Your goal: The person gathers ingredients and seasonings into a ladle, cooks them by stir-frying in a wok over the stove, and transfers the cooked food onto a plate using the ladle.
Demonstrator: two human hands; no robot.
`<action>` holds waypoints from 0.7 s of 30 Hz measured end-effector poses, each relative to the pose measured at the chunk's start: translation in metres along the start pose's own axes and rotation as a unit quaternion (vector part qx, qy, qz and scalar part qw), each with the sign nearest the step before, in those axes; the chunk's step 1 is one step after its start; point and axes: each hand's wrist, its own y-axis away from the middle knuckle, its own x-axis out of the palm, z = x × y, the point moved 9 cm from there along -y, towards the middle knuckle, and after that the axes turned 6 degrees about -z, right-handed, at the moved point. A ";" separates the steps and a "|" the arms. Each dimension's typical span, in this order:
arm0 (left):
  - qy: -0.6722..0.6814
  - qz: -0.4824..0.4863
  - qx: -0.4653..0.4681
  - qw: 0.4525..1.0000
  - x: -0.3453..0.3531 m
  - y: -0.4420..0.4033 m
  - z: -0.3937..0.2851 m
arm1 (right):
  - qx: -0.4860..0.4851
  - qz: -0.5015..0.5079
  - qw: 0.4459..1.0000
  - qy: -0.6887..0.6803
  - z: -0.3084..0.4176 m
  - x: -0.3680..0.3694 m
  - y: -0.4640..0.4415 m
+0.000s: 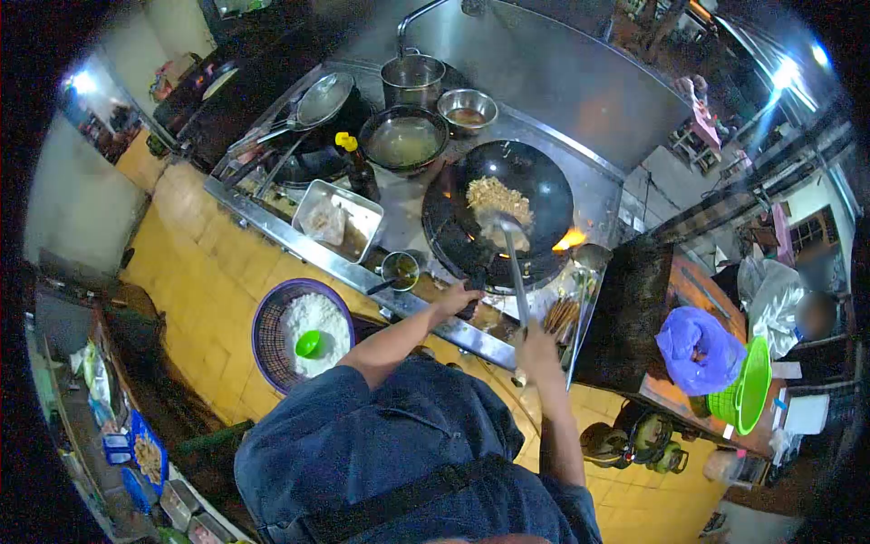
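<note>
A black wok (pixel 444 222) sits on the burner, with chopped pale-brown food (pixel 497 198) in it. My left hand (pixel 456 300) is closed around the wok's dark handle (pixel 475 286) at its near side. In my right hand (pixel 537 352) is the long metal handle of a wok spatula (pixel 515 258), gripped in a fist. The spatula's head lies in the food, so its exact shape is partly hidden. Flame (pixel 570 239) flares at the wok's right edge.
On the steel stove stand a pan of liquid (pixel 405 140), a pot (pixel 413 83), a steel bowl (pixel 468 110), a tray (pixel 367 218), a yellow-capped bottle (pixel 361 172) and a cup (pixel 400 269). A purple basket of rice (pixel 272 335) stands left. A side table (pixel 689 281) holds a purple bag (pixel 696 349).
</note>
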 end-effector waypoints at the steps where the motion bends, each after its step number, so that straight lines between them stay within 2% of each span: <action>1: 0.001 0.003 -0.002 1.000 0.004 0.007 -0.002 | -0.052 0.011 0.998 -0.020 0.004 -0.001 -0.015; 3: 0.007 -0.085 -0.059 0.995 0.004 0.026 -0.023 | -0.036 -0.024 0.999 -0.003 -0.009 0.027 -0.048; 5: -0.050 -0.111 -0.061 0.991 0.003 0.032 -0.026 | -0.034 -0.069 0.997 0.027 -0.012 0.069 -0.063; 7: -0.038 -0.069 0.025 0.997 -0.012 -0.009 0.008 | -0.091 0.037 0.993 0.072 0.013 0.026 -0.043; 8: 0.045 -0.004 -0.020 0.999 0.006 0.011 -0.011 | -0.101 0.093 0.988 0.071 0.016 -0.010 -0.033; 10: 0.036 0.018 -0.043 0.998 0.007 0.009 -0.011 | -0.024 0.093 0.995 -0.017 -0.007 -0.060 -0.028; 11: 0.033 0.039 -0.066 0.996 0.010 0.008 -0.004 | -0.048 0.080 0.994 0.052 -0.024 -0.060 -0.037; 12: 0.030 0.053 -0.062 0.996 0.011 0.003 -0.001 | 0.124 0.124 0.982 -0.068 0.008 -0.085 -0.011; 13: 0.016 0.072 -0.046 0.996 0.021 0.018 -0.024 | -0.004 -0.005 1.000 -0.024 -0.035 -0.022 -0.060; 14: -0.002 0.052 -0.117 0.992 0.021 0.017 -0.019 | 0.038 -0.061 0.997 0.032 -0.019 -0.010 -0.060; 15: -0.022 0.031 -0.189 0.981 0.022 0.022 -0.008 | -0.014 -0.084 0.996 0.020 -0.031 0.028 -0.074; 16: 0.056 -0.048 -0.220 0.973 0.031 0.038 -0.012 | -0.065 -0.106 0.992 0.010 -0.044 0.067 -0.087; 17: 0.127 -0.129 -0.245 0.952 0.043 0.054 -0.021 | -0.072 -0.054 0.996 0.019 -0.042 0.068 -0.091; 18: 0.100 -0.080 -0.196 0.972 0.063 0.056 -0.033 | -0.010 0.046 0.996 -0.073 -0.045 0.046 -0.082; 19: 0.065 -0.026 -0.144 0.987 0.079 0.059 -0.048 | 0.050 0.141 0.974 -0.168 -0.032 0.000 -0.062; 21: 0.214 0.085 -0.171 0.958 0.124 0.102 -0.109 | 0.087 0.167 0.980 -0.058 -0.008 -0.092 -0.023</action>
